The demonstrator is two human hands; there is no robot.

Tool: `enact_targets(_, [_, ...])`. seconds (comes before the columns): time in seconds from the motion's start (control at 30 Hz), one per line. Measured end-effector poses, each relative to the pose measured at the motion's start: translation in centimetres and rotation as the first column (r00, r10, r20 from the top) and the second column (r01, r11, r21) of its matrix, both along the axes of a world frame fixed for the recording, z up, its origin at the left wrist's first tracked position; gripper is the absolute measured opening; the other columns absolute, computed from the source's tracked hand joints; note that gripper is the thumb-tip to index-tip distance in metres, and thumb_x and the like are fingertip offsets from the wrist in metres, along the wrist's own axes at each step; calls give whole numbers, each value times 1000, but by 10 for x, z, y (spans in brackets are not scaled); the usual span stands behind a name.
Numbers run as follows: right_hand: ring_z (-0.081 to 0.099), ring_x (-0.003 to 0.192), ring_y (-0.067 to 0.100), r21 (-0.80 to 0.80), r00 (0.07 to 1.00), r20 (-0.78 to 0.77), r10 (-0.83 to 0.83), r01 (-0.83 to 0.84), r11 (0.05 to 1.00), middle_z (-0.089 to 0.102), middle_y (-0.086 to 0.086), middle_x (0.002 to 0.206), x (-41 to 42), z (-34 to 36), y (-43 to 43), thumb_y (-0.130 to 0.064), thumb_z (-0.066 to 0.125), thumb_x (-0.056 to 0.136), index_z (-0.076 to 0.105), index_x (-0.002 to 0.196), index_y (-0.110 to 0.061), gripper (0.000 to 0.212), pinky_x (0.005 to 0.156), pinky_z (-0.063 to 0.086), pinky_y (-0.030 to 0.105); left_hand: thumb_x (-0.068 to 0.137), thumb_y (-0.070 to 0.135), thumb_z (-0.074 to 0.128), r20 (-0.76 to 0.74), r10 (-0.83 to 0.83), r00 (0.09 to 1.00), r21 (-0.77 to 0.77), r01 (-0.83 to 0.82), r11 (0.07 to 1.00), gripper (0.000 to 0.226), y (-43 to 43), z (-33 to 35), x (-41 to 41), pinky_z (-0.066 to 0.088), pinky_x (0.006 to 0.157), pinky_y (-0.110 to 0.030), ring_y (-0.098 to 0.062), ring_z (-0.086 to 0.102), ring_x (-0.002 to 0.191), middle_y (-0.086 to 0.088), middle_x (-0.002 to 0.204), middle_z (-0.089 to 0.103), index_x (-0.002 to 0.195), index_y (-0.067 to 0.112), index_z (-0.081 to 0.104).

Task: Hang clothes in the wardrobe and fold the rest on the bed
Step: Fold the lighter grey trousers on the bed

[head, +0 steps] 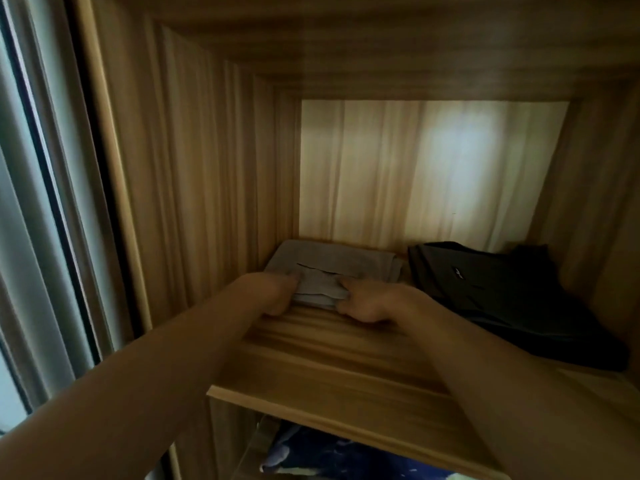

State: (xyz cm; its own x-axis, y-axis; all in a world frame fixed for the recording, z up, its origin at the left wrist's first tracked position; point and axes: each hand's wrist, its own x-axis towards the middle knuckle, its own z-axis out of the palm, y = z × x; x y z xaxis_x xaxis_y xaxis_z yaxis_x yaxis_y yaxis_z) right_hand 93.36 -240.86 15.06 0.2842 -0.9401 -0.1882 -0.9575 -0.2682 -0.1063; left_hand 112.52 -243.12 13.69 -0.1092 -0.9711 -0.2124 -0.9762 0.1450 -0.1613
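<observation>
A folded grey garment (pixel 332 268) lies at the back left of a wooden wardrobe shelf (pixel 332 362). Both my arms reach into the compartment. My left hand (pixel 273 292) grips the garment's near left edge, fingers curled over it. My right hand (pixel 367 299) grips the near right edge the same way. A folded dark garment (pixel 502 296) lies to the right on the same shelf, apart from my hands.
The wardrobe's wooden left wall (pixel 207 202) and pale back panel (pixel 433 168) enclose the compartment. Below the shelf, blue patterned fabric (pixel 329 455) shows. A grey sliding door frame (pixel 41 202) runs along the far left.
</observation>
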Motion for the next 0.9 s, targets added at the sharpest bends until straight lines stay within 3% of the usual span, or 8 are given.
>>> enact_targets(0.1, [11, 154, 33, 17, 999, 4, -37, 37, 999, 5, 11, 169, 0, -3, -20, -49, 37, 105, 6, 163, -23, 71, 123, 15, 42, 102, 10, 43, -18, -19, 1000, -39, 18, 999, 78, -17, -4, -1, 24, 122, -45, -37, 15, 152, -18, 166, 6, 159, 15, -10])
enact_targets(0.2, [1, 154, 38, 3, 997, -3, -83, 83, 997, -5, 13, 169, -1, -9, -41, -55, 34, 103, 2, 162, -28, 73, 125, 11, 49, 103, 12, 37, -26, -26, 999, -70, 24, 997, 72, -37, -6, -2, 22, 122, -46, -37, 15, 152, -19, 166, 6, 159, 13, -8])
enact_targets(0.53, [-5, 155, 37, 19, 992, 38, -123, 122, 992, -10, 11, 169, -4, -13, -67, -60, 35, 100, 2, 162, -31, 76, 125, 8, 52, 105, 15, 35, -5, -3, 1000, -39, 3, 999, 74, -65, -7, -10, 14, 124, -47, -34, 2, 154, -15, 167, -6, 158, 15, -16])
enact_targets(0.67, [-12, 153, 39, -66, 992, 56, -114, 117, 991, -15, 14, 167, -7, -30, -52, -59, 30, 101, -6, 161, -33, 75, 124, 5, 54, 104, 15, 33, -16, -35, 999, -77, 33, 996, 73, -56, -11, -7, 12, 125, -48, -33, -1, 154, -15, 167, -7, 158, 17, -17])
enact_targets(0.77, [4, 154, 39, -137, 998, 48, -48, 55, 989, -3, 16, 168, -19, -33, -24, -58, 31, 102, -3, 161, -31, 73, 124, 16, 50, 103, 12, 35, -26, -41, 999, -112, 38, 993, 74, -35, -8, -8, 17, 124, -46, -35, 4, 154, -16, 167, 0, 159, 17, -13])
enact_targets(0.83, [25, 149, 36, -128, 999, 34, -23, 27, 991, 15, 14, 167, -30, -20, -5, -55, 40, 101, 9, 162, -28, 73, 119, 29, 45, 102, 12, 39, -46, -53, 998, -98, 48, 994, 65, -20, 0, -15, 29, 120, -41, -35, 28, 147, -17, 162, 22, 160, 11, 10])
enact_targets(0.9, [48, 133, 30, -121, 999, 37, -15, 19, 992, 43, 11, 154, -43, -4, 13, -49, 49, 98, 37, 154, -23, 63, 110, 42, 40, 103, 14, 42, -89, -87, 992, -81, 79, 994, 45, -5, 9, -25, 41, 110, -36, -29, 51, 128, -14, 147, 47, 148, 8, 41])
